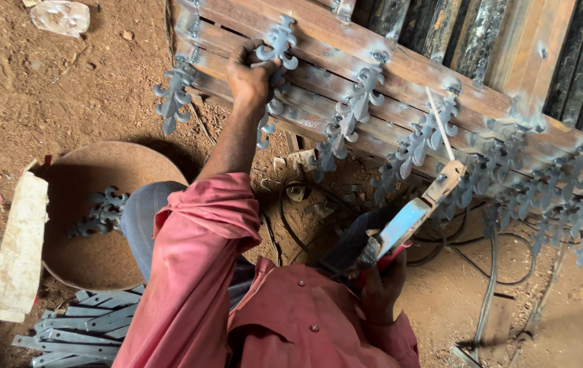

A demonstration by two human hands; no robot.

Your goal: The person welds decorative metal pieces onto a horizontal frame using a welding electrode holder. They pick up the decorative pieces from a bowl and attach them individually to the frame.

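My left hand [250,78] is raised and grips a grey cast-metal leaf ornament [276,54], pressing it against the rusty horizontal bars of a steel gate frame [400,68]. My right hand [381,286], low near my pink shirt, holds a welding electrode holder [414,211] with a thin rod [440,123] pointing up at the bars. Several matching ornaments [353,109] stand in a row along the bars, one further left [172,95].
A round rusty metal disc [100,259] lies on the dirt floor at left with one loose ornament [104,212] on it. A pale wood block [22,245] and several flat grey strips [80,334] lie nearby. Black cables [489,272] trail on the ground.
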